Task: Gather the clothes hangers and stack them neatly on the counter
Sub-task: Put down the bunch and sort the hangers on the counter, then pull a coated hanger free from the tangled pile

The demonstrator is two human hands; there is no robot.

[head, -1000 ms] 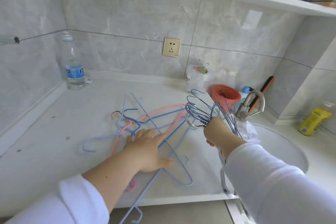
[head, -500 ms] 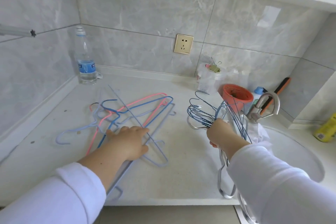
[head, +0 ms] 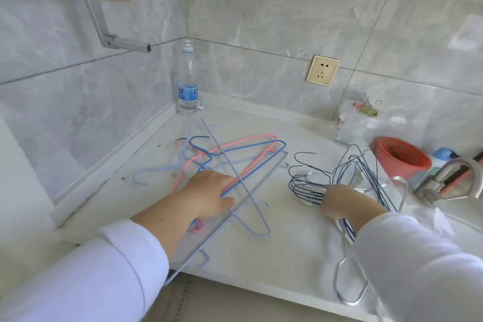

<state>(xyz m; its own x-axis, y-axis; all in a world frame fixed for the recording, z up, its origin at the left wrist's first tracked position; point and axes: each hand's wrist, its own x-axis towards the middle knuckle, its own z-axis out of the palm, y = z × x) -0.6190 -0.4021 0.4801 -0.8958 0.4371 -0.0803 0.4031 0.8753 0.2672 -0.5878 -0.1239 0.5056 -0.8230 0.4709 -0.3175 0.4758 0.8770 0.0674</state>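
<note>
Head view: the left hand closes thumb and fingers on the tangled pink and blue hangers lying on the counter, while the right hand clutches a bundle of dark wire hangers by the necks, beside that pile.

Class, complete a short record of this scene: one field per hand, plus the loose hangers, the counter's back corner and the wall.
left hand: grips wires of the loose hangers
right hand: grips the wire hanger bundle near its hooks
loose hangers: pink and blue, tangled on the counter
back corner: water bottle, upright
wall: power socket
</note>
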